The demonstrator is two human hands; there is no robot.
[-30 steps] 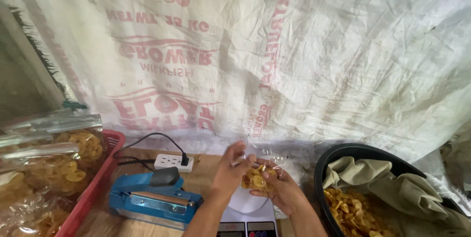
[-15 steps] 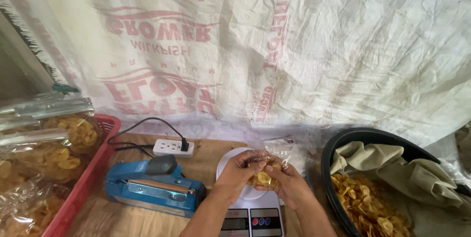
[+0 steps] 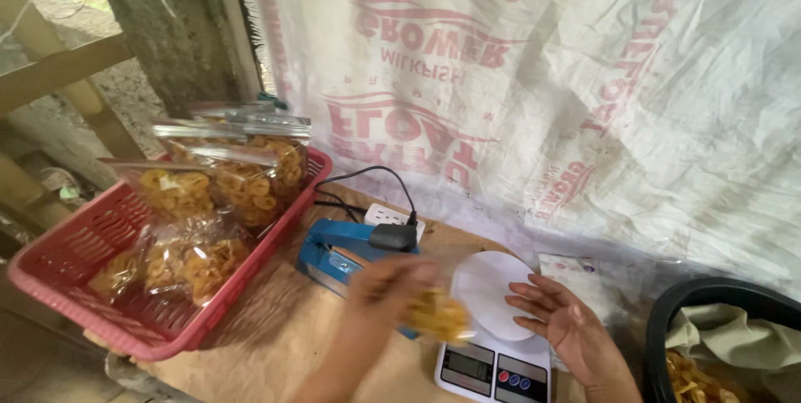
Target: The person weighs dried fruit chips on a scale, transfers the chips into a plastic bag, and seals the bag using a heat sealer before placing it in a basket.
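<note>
Left hand (image 3: pixel 388 286) pinches chip bag (image 3: pixel 438 315) | right hand (image 3: pixel 567 324) open, empty, by scale (image 3: pixel 496 345) | support bag underneath.

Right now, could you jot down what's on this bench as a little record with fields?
Left hand: blurred, grip around a clear bag of yellow chips
Right hand: open, palm up, beside the scale, holding nothing
Scale: white, round pan, on the brown paper-covered bench
Sealer: blue, behind the left hand
Power strip: white, black plug in it
Red basket: holds sealed chip bags
Black tub: far right, loose chips, cloth liner
</note>
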